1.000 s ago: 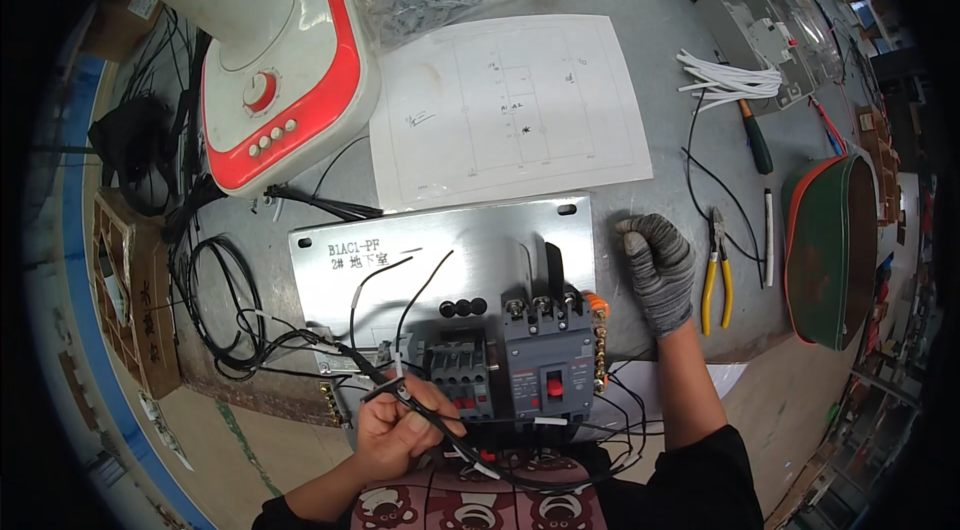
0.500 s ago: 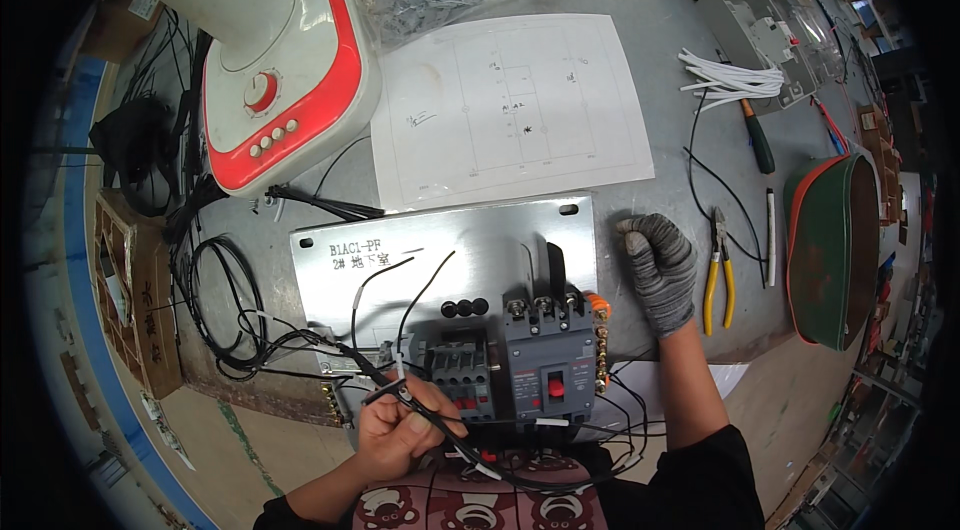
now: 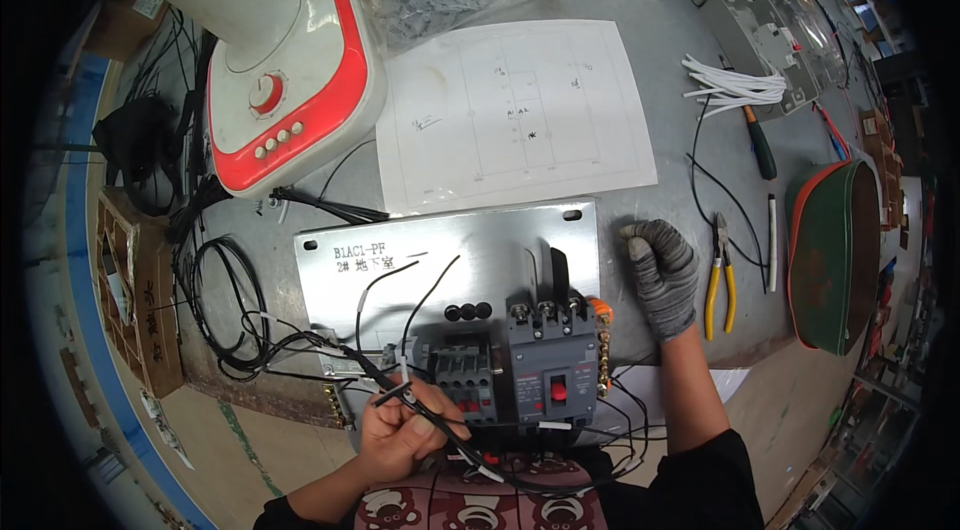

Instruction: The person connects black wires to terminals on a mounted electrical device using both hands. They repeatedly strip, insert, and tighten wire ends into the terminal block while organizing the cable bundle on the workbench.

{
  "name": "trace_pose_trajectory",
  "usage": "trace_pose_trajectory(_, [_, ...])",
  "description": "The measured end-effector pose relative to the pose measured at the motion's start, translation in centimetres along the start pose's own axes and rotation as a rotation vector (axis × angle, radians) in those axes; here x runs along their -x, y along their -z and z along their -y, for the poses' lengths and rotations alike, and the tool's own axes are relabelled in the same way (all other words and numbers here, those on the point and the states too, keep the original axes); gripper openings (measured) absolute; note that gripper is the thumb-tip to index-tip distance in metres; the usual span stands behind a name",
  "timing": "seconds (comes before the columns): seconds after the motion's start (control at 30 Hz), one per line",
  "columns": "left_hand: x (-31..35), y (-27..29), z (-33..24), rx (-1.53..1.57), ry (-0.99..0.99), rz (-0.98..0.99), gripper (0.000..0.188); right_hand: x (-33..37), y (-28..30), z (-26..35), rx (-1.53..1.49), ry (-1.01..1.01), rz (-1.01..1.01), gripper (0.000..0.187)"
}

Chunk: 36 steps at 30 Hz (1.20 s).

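My bare left hand (image 3: 412,427) is closed around a bundle of black wires (image 3: 455,438), pinching it between thumb and fingers. A short dark strip (image 3: 391,394) crosses the bundle at the fingertips; its kind is unclear. Two loose wire ends rise over the metal mounting plate (image 3: 460,240). Close beside this hand, on the plate, sit a grey contactor (image 3: 462,375) and a larger circuit breaker (image 3: 553,370) with a red toggle. To the right of the plate, my right hand (image 3: 664,280), in a grey striped glove, rests on the table, fingers curled in, with nothing seen in them.
A paper diagram (image 3: 520,120) lies beyond the plate, beside a red-and-white fan base (image 3: 290,90). Yellow-handled pliers (image 3: 720,280), a screwdriver (image 3: 760,145), white tubing (image 3: 735,85) and a green bin (image 3: 835,255) are at right. Coiled black wire (image 3: 215,310) lies at left.
The whole view has shifted slightly. The dark strip at my left fingertips has tilted a little; both hands otherwise keep their places.
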<state>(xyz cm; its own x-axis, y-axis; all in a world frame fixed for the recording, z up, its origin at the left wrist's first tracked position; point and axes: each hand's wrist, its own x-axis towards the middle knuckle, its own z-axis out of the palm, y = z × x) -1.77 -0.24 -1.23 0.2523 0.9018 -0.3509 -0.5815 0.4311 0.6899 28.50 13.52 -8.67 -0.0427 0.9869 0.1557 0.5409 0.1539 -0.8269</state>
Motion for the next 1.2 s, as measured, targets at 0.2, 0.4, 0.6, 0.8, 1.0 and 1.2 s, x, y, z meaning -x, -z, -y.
trace_pose_trajectory(0.2, [-0.09, 0.01, 0.08, 0.012, -0.006, -0.006, 0.012, 0.02, -0.01, -0.18, 0.025, 0.003, 0.003, 0.013])
trace_pose_trajectory(0.4, [-0.11, 0.00, 0.00, 0.031, 0.000, 0.010, 0.012, -0.01, 0.05, -0.08, 0.023, -0.003, 0.008, 0.013])
trace_pose_trajectory(0.6, [-0.11, 0.09, 0.01, 0.028, 0.000, 0.019, 0.012, -0.02, -0.01, -0.02, 0.024, -0.008, 0.003, 0.013])
trace_pose_trajectory(0.8, [-0.04, -0.02, -0.01, 0.011, 0.007, -0.001, 0.012, 0.11, -0.07, -0.28, 0.019, -0.005, -0.007, 0.013])
trace_pose_trajectory(1.0, [-0.05, -0.05, -0.07, 0.011, 0.014, -0.003, 0.012, 0.18, -0.08, -0.50, 0.014, -0.011, -0.004, 0.014])
trace_pose_trajectory(1.2, [0.04, 0.01, -0.02, 0.026, 0.023, -0.011, 0.013, 0.17, -0.05, -0.51, 0.011, -0.020, 0.003, 0.014])
